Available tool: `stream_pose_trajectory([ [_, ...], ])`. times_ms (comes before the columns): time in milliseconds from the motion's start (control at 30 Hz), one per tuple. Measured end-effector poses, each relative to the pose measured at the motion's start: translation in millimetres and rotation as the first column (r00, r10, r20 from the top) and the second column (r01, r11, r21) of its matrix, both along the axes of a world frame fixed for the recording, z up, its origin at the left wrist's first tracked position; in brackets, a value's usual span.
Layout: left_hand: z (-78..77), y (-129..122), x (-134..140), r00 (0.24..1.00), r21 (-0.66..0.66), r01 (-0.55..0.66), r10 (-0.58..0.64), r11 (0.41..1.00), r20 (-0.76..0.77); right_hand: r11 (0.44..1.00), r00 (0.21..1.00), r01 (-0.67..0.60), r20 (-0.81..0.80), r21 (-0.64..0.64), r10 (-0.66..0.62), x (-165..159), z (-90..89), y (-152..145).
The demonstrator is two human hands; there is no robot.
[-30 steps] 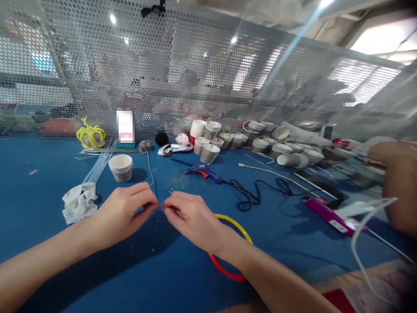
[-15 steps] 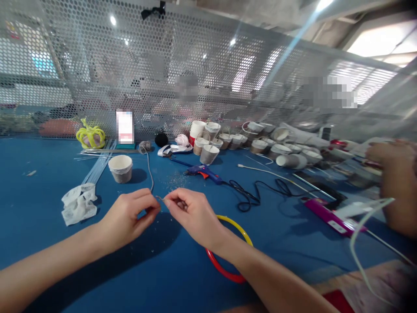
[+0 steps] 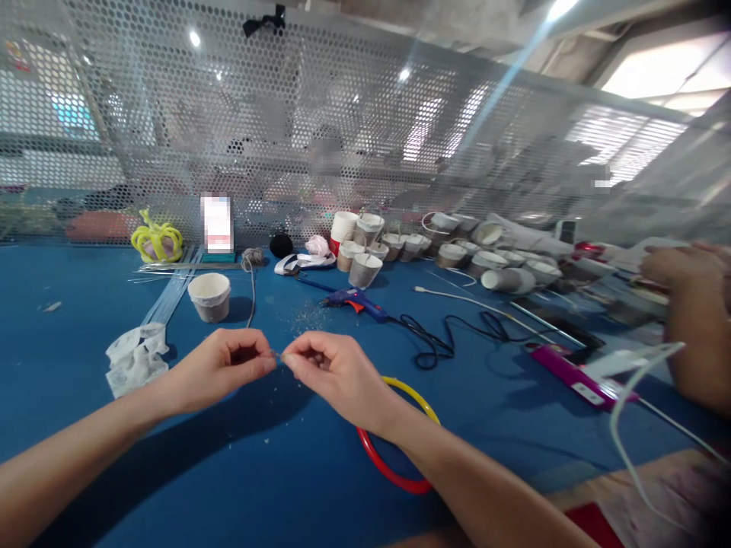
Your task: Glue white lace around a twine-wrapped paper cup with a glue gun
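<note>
My left hand point(image 3: 228, 363) and my right hand point(image 3: 331, 373) meet at the fingertips above the table, each in a pinch. Between them a tiny bit of thin grey yarn shows. From the small grey yarn ball point(image 3: 254, 257) at the back, a strand of grey yarn point(image 3: 253, 293) runs forward and disappears behind my left hand. Just beyond that hand stands a grey-wrapped cup point(image 3: 209, 298) with a white lining. A crumpled white cloth-like piece point(image 3: 137, 361) lies by my left wrist. My right forearm passes over a red and yellow ring point(image 3: 394, 476).
A blue glue gun point(image 3: 355, 301) lies ahead, its black cable trailing right. Several wrapped cups point(image 3: 365, 269) line the perforated metal screen point(image 3: 365, 99). A purple power strip point(image 3: 576, 377) lies at right, near another person's arm point(image 3: 694, 327). A yellow braided item point(image 3: 157, 242) sits back left.
My fingertips have drawn a little closer together, and my left hand has shifted slightly left with its fingers more curled. The yarn strand has swung left. The view has shifted slightly.
</note>
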State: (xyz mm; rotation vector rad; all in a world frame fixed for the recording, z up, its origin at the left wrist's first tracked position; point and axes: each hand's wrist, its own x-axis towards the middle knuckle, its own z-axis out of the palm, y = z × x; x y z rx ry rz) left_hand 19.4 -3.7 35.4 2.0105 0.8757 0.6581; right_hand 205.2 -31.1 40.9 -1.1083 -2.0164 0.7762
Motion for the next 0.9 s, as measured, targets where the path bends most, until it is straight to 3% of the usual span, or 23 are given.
stream_pose_trajectory([
  [67,-3.4,-5,3,0.999,0.089,-0.045,0.045,0.995,0.007,0.995,0.997,0.079,0.016,0.063,-0.08,-1,-3.0,2],
  [133,-3.0,-10,4,0.997,0.261,-0.07,0.078,0.963,-0.02,0.982,0.991,0.104,0.071,0.16,-0.117,-1,-4.9,3],
  [200,0.6,-14,5,0.995,0.425,-0.064,0.092,0.903,-0.045,0.969,0.984,0.069,0.145,0.237,-0.105,0,-5.6,2],
  [300,8.1,-15,2,0.992,0.521,-0.054,0.105,0.852,-0.071,0.958,0.97,-0.038,0.239,0.284,-0.033,1,-4.9,1],
  [400,13.3,-9,-1,0.988,0.451,-0.007,0.076,0.893,-0.133,0.954,0.953,-0.167,0.287,0.248,0.092,3,-2.4,-1],
  [500,13.0,-1,-4,0.99,0.21,0.03,-0.001,0.977,-0.141,0.969,0.963,-0.205,0.203,0.135,0.176,2,1.5,-2],
  [600,6.5,3,-2,0.998,-0.009,0.031,-0.031,0.999,-0.053,0.993,0.991,-0.115,0.067,-0.003,0.115,1,3.0,-2],
  [700,-2.5,0,2,0.999,-0.041,-0.036,0.037,0.998,0.015,0.999,0.999,0.033,0.033,0.005,-0.033,0,-0.2,1],
  [800,-7.1,-8,6,0.996,0.178,-0.091,0.094,0.98,-0.007,0.985,0.986,0.104,0.115,0.135,-0.12,-1,-5.2,3],
  [900,-4.0,-14,6,0.994,0.443,-0.055,0.089,0.895,-0.058,0.969,0.968,0.037,0.233,0.243,-0.095,0,-7.6,3],
])
